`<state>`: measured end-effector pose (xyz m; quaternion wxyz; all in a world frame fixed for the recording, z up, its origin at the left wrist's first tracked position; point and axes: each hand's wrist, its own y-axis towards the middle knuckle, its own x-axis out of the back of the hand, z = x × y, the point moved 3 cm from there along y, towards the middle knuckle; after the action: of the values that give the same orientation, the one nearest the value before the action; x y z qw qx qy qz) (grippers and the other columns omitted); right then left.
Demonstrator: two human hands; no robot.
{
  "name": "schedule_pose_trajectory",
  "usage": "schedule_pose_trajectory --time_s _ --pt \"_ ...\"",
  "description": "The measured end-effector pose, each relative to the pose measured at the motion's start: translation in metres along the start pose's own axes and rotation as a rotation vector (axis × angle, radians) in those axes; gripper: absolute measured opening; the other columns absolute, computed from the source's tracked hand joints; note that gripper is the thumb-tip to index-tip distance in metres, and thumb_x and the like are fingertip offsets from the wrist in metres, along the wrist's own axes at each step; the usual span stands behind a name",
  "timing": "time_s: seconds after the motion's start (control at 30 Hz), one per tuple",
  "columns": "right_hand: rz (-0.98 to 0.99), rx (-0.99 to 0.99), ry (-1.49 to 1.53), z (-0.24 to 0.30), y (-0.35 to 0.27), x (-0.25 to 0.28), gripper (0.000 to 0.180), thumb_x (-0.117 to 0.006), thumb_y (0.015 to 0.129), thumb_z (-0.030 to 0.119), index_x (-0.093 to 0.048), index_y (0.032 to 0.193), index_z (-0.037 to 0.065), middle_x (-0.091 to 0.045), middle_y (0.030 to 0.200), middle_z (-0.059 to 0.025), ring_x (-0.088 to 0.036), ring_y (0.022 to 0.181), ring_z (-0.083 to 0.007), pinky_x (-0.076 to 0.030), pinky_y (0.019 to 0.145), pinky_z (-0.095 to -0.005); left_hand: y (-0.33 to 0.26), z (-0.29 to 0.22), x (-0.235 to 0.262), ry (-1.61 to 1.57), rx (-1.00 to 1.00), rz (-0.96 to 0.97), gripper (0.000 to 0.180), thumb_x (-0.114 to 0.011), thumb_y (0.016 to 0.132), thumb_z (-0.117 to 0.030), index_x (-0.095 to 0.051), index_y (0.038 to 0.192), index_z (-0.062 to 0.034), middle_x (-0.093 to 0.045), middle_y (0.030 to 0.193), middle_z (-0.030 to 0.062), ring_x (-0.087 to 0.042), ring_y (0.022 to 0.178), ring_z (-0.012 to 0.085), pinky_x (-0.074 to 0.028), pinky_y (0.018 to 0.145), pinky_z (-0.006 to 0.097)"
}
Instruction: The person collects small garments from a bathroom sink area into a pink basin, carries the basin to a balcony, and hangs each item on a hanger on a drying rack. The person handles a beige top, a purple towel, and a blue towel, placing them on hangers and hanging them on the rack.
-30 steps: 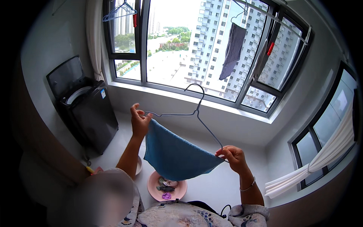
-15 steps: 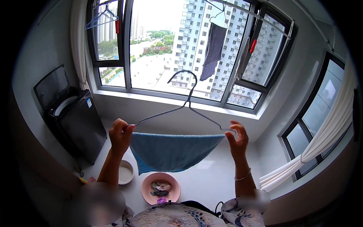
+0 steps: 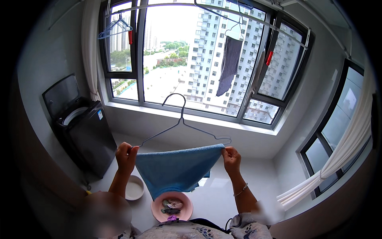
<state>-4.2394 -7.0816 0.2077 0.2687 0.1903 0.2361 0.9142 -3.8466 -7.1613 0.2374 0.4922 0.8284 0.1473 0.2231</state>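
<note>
Right now your blue towel (image 3: 175, 171) hangs folded over the bar of a grey wire hanger (image 3: 181, 129), sagging to a soft point in the middle. Your left hand (image 3: 126, 156) pinches the hanger's left end shut and your right hand (image 3: 231, 158) pinches the right, seemingly to keep the cloth spread and level. Below sit a pink basin (image 3: 157, 207) and a white bowl (image 3: 134, 187); left stands a black washing machine (image 3: 85, 135).

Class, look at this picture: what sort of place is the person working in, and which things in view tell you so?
Probably a home laundry balcony high in a flat: a washing machine stands at the left, a dark cloth hangs from a drying rail by the windows, and both hands hold a blue towel on a wire hanger.
</note>
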Motion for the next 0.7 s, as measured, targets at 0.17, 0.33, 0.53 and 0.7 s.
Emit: schedule_pose_trajectory --time_s 0.17,0.33,0.53,0.7 --pt "-0.003 0.004 -0.074 -0.005 -0.002 0.001 0.017 -0.065 0.082 0.017 -0.06 0.076 0.002 -0.055 0.058 -0.0011 -0.048 0.05 -0.0061 -0.039 0.047 -0.0217 -0.009 0.001 0.006 -0.051 0.02 0.002 0.04 -0.065 0.081 -0.034 -0.04 0.063 -0.0105 -0.036 0.056 0.0027 -0.034 0.048 0.0121 -0.025 0.043 0.027" --pt "-0.163 0.273 -0.301 0.026 -0.012 0.02 0.053 -0.069 0.078 0.02 -0.042 0.121 0.006 -0.055 0.111 -0.0172 -0.057 0.092 -0.0235 -0.05 0.068 -0.034 -0.01 0.004 0.003 -0.127 0.025 0.013 0.039 -0.066 0.08 -0.034 -0.04 0.063 -0.0107 -0.037 0.055 0.0028 -0.035 0.047 0.012 -0.026 0.042 0.026" --pt "0.393 0.212 -0.2 0.014 -0.017 0.039 0.036 -0.063 0.083 0.033 -0.06 0.104 0.004 -0.063 0.092 -0.012 -0.06 0.08 -0.0187 -0.05 0.066 -0.0286 -0.007 0.002 -0.02 -0.118 -0.034 0.085 0.042 -0.067 0.079 -0.036 -0.039 0.06 -0.0105 -0.038 0.053 0.003 -0.035 0.045 0.0113 -0.026 0.041 0.026" --pt "0.612 0.022 0.132 0.021 -0.041 0.066 0.027 -0.057 0.087 0.028 -0.066 0.083 0.003 -0.064 0.073 -0.0069 -0.057 0.062 -0.0138 -0.048 0.058 -0.0251 -0.008 0.005 -0.045 -0.259 0.035 0.166 0.044 -0.067 0.078 -0.04 -0.041 0.06 -0.0093 -0.038 0.052 0.0023 -0.037 0.046 0.0106 -0.027 0.041 0.024"
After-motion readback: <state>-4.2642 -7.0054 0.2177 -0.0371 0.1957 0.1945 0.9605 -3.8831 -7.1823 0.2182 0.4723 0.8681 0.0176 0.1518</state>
